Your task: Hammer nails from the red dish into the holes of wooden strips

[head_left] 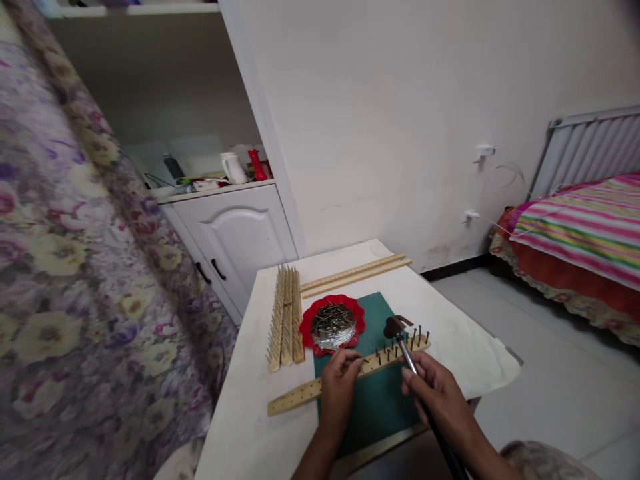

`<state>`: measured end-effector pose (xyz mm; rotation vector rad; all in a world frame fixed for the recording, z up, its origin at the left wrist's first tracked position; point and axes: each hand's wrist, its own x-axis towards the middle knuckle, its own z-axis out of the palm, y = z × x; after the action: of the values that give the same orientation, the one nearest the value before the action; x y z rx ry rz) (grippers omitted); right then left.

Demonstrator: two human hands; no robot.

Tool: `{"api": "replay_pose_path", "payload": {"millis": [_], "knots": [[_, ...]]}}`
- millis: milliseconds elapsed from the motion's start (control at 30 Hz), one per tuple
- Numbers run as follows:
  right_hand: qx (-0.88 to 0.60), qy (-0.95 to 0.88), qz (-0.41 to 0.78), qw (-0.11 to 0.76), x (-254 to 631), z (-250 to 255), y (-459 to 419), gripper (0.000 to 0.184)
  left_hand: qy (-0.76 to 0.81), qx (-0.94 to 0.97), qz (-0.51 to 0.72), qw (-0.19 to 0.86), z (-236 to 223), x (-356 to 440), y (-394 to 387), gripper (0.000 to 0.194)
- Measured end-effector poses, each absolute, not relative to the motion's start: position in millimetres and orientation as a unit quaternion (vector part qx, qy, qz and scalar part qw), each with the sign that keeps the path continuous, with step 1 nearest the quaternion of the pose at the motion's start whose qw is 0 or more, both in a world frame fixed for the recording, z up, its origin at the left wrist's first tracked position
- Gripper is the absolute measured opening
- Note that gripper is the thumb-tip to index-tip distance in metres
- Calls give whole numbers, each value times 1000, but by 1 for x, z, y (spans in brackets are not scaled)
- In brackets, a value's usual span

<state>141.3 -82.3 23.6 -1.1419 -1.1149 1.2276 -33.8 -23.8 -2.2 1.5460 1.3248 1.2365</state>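
Observation:
My right hand [440,390] is wrapped round the shaft of a claw hammer [407,353], whose head is raised over a drilled wooden strip [295,398]. Several nails [389,353] stand upright in the right part of that strip, while its left part shows bare holes. Just above the strip's middle, my left hand [343,383] is closed in a pinch on a nail [367,361]. A green mat [373,413] lies beneath the strip. Behind my left hand sits a red scalloped dish [306,327] heaped with loose nails [333,323].
Nail-studded wooden strips [286,320] lie side by side on the left of the white table [240,420]. Two bare strips [357,273] rest at the back. A white cabinet [235,233] and a flowered curtain [100,267] stand left; a bed [585,227] is at right.

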Motion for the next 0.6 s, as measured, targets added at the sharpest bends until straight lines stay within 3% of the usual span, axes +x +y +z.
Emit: {"api": "replay_pose_path", "payload": {"millis": [167,600], "knots": [[-479,-475,518,526,142,23,-83,20,518,683,438,272,-8,-28,-17,16],[-472,-484,528,514,141,26,-84,19,515,730,397,210,-17,-24,-8,12]]}}
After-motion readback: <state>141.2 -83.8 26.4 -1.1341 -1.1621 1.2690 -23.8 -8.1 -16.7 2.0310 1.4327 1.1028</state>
